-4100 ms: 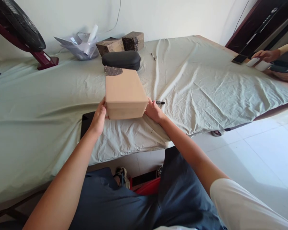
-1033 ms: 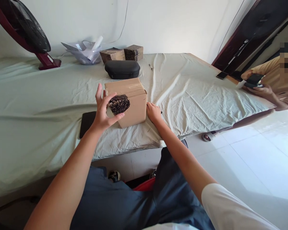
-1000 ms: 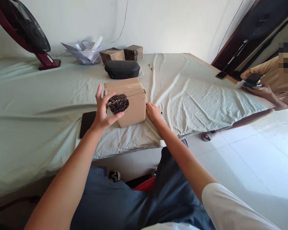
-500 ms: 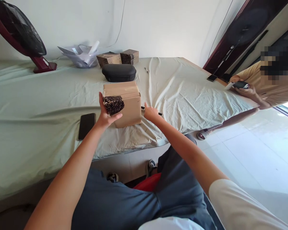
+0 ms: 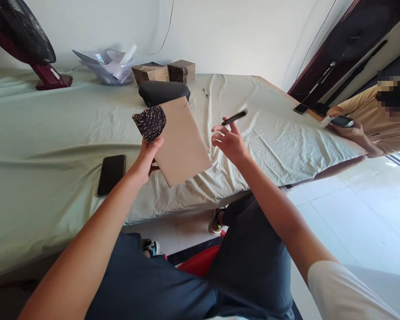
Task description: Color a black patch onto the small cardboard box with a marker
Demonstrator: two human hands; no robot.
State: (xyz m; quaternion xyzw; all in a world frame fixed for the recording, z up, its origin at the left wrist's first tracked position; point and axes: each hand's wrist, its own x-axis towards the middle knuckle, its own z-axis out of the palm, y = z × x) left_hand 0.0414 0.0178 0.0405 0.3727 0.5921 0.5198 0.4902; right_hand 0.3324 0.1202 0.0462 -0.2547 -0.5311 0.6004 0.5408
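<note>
A brown cardboard box (image 5: 185, 144) is tipped up, one plain face turned towards me. Dense black scribbling (image 5: 152, 122) covers its upper left corner. My left hand (image 5: 146, 158) grips the box by its left edge, thumb on the face and the other fingers mostly hidden behind. To the right of the box, apart from it, my right hand (image 5: 231, 142) is raised with a black pen (image 5: 234, 117) held between its fingers. The pen is slightly blurred, so its tip is hard to make out.
A phone (image 5: 111, 174) lies left of the box on the cloth-covered table (image 5: 53, 178). Behind stand a black case (image 5: 163, 92), two scribbled boxes (image 5: 182, 71), a clear plastic basket (image 5: 108, 73) and a fan (image 5: 48, 75). At right, another person's hands (image 5: 348, 131) hold a dark object.
The box has been tilted and turned, bringing its plain face up. My right hand has lifted away from its right side with the pen, fingers more spread.
</note>
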